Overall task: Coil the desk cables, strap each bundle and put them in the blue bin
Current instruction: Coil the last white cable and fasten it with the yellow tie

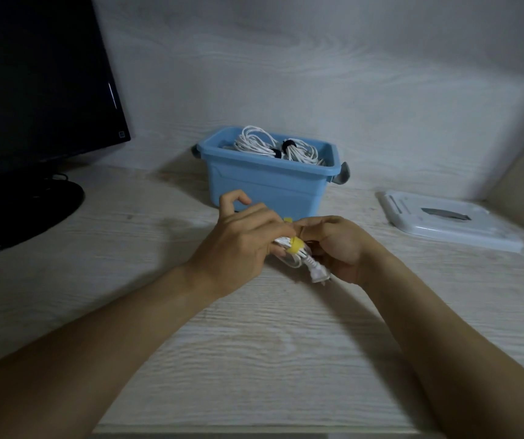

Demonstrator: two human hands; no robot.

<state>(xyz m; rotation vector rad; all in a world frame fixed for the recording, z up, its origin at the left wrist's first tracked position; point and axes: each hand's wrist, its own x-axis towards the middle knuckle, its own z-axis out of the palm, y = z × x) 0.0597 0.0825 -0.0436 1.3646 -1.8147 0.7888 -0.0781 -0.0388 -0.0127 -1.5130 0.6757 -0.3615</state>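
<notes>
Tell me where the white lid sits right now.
In the head view, the white lid lies flat on the desk at the right, right of the blue bin and beyond the right hand.

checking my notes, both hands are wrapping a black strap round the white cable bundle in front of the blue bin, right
Not quite: the strap is yellow, as the head view shows. The black straps are on the bundles already in the blue bin. Otherwise right: the left hand and right hand hold the white cable bundle before it.
</notes>
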